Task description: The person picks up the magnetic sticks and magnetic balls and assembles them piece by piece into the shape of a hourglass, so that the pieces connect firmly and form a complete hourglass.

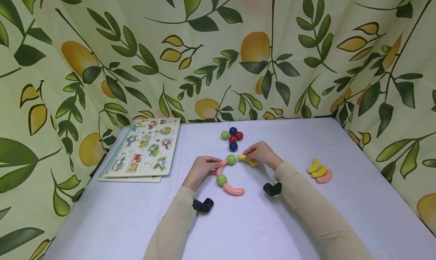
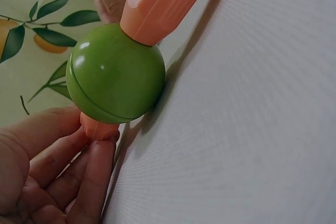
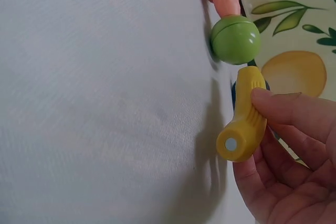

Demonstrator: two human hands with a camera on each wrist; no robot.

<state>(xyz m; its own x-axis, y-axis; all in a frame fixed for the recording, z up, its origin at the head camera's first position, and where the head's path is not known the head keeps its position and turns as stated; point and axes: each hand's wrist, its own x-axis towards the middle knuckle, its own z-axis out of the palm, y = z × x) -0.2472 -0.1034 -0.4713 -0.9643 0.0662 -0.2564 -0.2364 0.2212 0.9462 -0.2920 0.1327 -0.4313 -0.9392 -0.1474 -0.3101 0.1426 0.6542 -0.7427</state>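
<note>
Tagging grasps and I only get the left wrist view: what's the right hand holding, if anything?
Observer: The right hand pinches a yellow curved piece, clear in the right wrist view.
Operator: Joined to anything?
Observer: Doesn't look it. The head view shows a narrow gap between its near end and the upper green ball.
Operator: Any loose pieces out to the right?
Observer: Yes, in the head view two small yellow pieces and a pink piece lie grouped to the right of the right sleeve.
</note>
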